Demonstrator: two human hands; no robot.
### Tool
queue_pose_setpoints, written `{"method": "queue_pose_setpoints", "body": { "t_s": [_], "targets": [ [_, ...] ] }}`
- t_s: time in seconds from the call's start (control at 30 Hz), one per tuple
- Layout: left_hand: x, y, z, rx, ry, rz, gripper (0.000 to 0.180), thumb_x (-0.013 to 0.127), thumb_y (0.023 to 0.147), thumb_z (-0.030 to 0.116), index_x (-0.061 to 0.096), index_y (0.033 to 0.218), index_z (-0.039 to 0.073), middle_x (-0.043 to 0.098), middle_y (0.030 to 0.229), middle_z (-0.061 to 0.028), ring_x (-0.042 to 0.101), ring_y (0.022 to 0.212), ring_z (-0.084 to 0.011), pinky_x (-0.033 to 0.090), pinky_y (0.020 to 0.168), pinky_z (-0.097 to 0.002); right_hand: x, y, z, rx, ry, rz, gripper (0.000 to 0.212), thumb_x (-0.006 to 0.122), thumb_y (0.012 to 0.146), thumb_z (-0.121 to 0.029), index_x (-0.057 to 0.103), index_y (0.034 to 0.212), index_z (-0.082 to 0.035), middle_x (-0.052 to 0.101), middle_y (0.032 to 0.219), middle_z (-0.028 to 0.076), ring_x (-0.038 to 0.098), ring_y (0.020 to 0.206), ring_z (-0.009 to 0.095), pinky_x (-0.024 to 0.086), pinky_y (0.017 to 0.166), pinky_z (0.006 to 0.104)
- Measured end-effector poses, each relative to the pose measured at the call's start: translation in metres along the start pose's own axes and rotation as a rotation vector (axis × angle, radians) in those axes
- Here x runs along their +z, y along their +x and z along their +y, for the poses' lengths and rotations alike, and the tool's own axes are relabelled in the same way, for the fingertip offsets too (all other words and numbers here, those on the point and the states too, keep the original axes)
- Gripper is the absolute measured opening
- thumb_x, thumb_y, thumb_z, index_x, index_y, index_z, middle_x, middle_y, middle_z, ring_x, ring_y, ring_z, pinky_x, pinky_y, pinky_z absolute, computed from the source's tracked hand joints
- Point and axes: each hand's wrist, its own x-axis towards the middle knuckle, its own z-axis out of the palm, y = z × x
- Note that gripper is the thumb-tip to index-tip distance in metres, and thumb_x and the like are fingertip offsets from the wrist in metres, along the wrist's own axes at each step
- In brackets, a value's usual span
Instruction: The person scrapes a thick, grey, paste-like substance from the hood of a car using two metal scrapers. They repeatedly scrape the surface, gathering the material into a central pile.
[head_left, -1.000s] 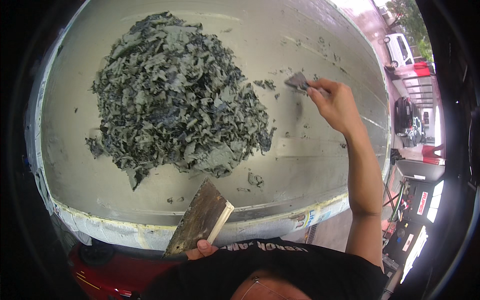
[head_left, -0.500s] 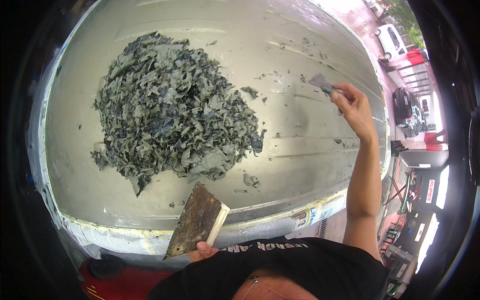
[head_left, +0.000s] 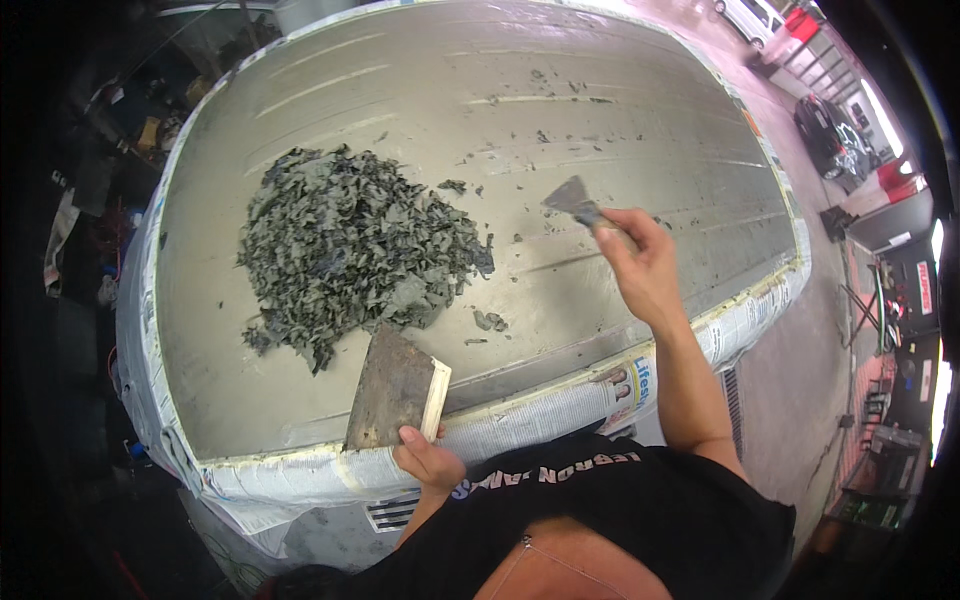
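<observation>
**Two scrapers over a stripped grey panel**

The person leans over a wide grey panel [head_left: 420, 90], its edges wrapped in masking paper [head_left: 560, 410]. The right hand [head_left: 640, 265] reaches out toward two o'clock, fingers closed tight around the handle of a small putty knife [head_left: 572, 197]; the blade points toward eleven o'clock and sits on or just above the grey surface, I cannot tell which.

The left hand [head_left: 428, 462] is down at the near rim, at about six o'clock, clamped on the lower end of a broad flat scraper [head_left: 392, 392]. Its dirty brown face tilts up from the masked edge, and a pale wooden side shows along its right.

Just beyond the broad scraper, toward ten o'clock from it, lies a big heap of dark peeled flakes [head_left: 350, 245], loosely piled and curled. A few loose flakes [head_left: 488, 322] lie apart from the heap, between it and the right forearm, and small specks are scattered farther up the panel around twelve o'clock.

Off at two o'clock, well away, a dark parked car [head_left: 828, 140] stands on the pinkish floor.
</observation>
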Motion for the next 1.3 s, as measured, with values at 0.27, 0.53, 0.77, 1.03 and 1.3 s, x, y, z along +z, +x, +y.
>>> {"method": "queue_pose_setpoints", "body": {
  "t_s": [0.27,0.53,0.77,1.03,1.3],
  "targets": [
    [-0.004,0.000,0.000,0.027,-0.120,0.007,0.063,0.033,0.107,0.050,0.062,0.083,-0.001,0.058,0.071,-0.0060,0.052,0.061,-0.0143,0.037,0.055,-0.0271,-0.007,-0.090,0.015,0.224,0.399,-0.033,0.043,0.064,0.093,-0.008,0.056,0.134,0.002,0.065,0.120,0.009,0.060,0.110,0.018,0.045,0.099,0.0314],
    [0.018,0.008,0.055,-0.055,-0.585,-0.377,0.054,0.040,0.108,0.049,0.055,0.123,-0.001,0.066,0.111,-0.0151,0.062,0.098,-0.0207,0.046,0.077,-0.0326,0.028,-0.136,-0.014,0.217,0.690,-0.036,0.061,0.070,0.091,-0.003,0.041,0.145,-0.001,0.059,0.129,0.015,0.059,0.112,0.016,0.050,0.095,0.0293],
    [0.055,-0.017,0.095,-0.284,-0.772,-0.716,0.048,0.041,0.110,0.041,0.051,0.132,0.001,0.058,0.135,-0.0121,0.054,0.123,-0.0217,0.042,0.101,-0.0397,0.049,-0.138,-0.044,0.226,0.761,-0.034,0.056,0.075,0.087,-0.002,0.042,0.132,0.004,0.056,0.129,0.016,0.062,0.115,0.021,0.054,0.095,0.0321],
    [0.080,-0.006,0.100,-0.215,-0.782,-0.659,0.039,0.046,0.110,0.030,0.060,0.115,-0.006,0.063,0.118,-0.0136,0.059,0.112,-0.0190,0.043,0.102,-0.0371,0.069,-0.138,-0.046,-0.012,0.760,0.044,0.051,0.068,0.088,-0.005,0.043,0.131,0.004,0.064,0.121,0.016,0.065,0.112,0.022,0.051,0.096,0.0331],
    [0.089,-0.004,0.089,-0.106,-0.563,-0.647,0.041,0.050,0.108,0.033,0.065,0.094,-0.002,0.060,0.097,-0.0070,0.050,0.084,-0.0094,0.043,0.075,-0.0286,0.049,-0.122,-0.046,0.286,1.186,0.030,0.023,0.063,0.100,-0.011,0.059,0.121,-0.003,0.068,0.108,0.005,0.063,0.099,0.011,0.050,0.089,0.0273]
  ]
}}
